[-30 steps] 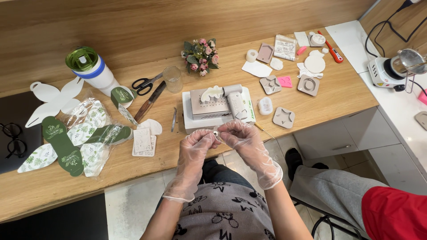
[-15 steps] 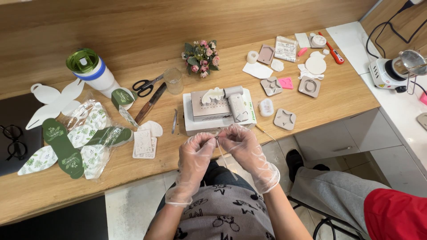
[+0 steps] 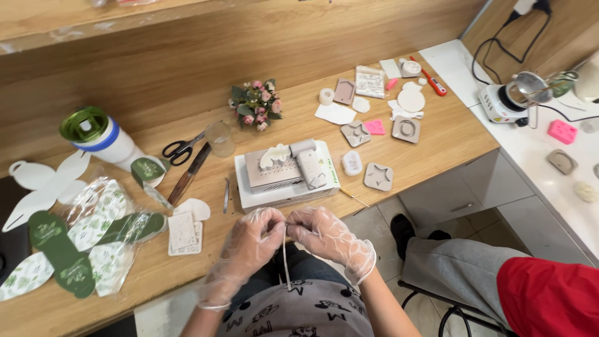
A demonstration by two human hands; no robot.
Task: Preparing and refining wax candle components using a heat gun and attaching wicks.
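Just off the near edge of the tabletop (image 3: 437, 143), the left hand (image 3: 246, 246) and the right hand (image 3: 327, 237), both in clear thin gloves, meet with their fingers pressed together on a pale cord (image 3: 285, 256). Half a second ago the two hands sat higher in view, close against the white box, and the cord slanted down to the right; now the whole scene has slid left and down, the hands are nearer the lap, and the cord hangs almost straight down from the pinch to the patterned grey shirt. A second ago a small round silvery piece showed between the fingertips; it does not show now.

The cord is thin, off-white and taut-looking, held at its top end between the fingertips of both hands and trailing free below them.

Just beyond the fingers lies the white box (image 3: 287, 187) with a grey perforated block (image 3: 274, 170) on top, and a white leaf-shaped cast (image 3: 274, 155) on that. To the left of the fingers sit white patterned tiles (image 3: 184, 232) and green leaf-printed cards in clear bags (image 3: 93, 237). Farther beyond are scissors (image 3: 181, 148), a small glass (image 3: 219, 137) and a posy of pink flowers (image 3: 254, 103). To the right, well apart, a star-shaped grey mould (image 3: 378, 176).

Whatever the fingertips enclose at the cord's top is hidden by the gloves. A second person's grey trouser leg and red sleeve (image 3: 549, 299) are cut off at the lower right.
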